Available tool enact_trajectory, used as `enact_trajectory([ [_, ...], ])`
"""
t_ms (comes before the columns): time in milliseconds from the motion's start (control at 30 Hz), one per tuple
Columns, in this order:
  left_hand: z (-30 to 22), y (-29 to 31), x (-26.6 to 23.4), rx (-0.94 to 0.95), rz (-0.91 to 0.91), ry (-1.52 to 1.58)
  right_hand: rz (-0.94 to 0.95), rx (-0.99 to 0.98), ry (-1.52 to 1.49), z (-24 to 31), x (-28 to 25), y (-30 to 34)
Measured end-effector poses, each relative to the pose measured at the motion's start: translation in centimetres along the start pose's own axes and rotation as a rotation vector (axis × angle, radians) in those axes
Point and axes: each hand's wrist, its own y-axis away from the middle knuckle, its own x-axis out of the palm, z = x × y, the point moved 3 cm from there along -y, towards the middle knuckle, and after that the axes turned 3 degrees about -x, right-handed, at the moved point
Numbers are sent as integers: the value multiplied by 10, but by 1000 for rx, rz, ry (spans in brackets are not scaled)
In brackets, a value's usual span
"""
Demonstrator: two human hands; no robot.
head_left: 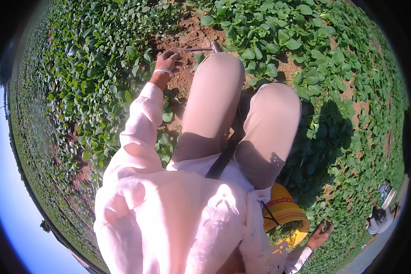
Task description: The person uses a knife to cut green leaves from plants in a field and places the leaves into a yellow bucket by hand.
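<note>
At the edge of a bare soil patch, my left hand (167, 62) reaches down with its fingers bent and a little apart. Nothing shows in it; a white band circles the wrist. Just right of the fingertips lies a hand tool (194, 49) with a thin, dark straight part and a thicker greyish end; my knee may hide some of it. Low on the right, my right hand (321, 234) is half curled with fingers parted, seemingly holding nothing. Beside it a yellow bucket (278, 205) stands tilted against my thigh, with cut greens (283, 232) inside.
Rows of leafy green plants (278, 36) surround me on both sides. Reddish soil (187, 34) shows between them. My bent knees (219, 73) fill the middle. Toward the far lower right, a pale path (374, 249) runs past a blurred pile of items (381, 219).
</note>
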Motion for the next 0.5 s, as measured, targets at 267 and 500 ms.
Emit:
enact_trajectory([
  [267,86,-81,55,213,69,-452,51,-544,143,219,85,-40],
  [500,77,-137,137,137,5,-962,137,-422,116,222,102,-36],
])
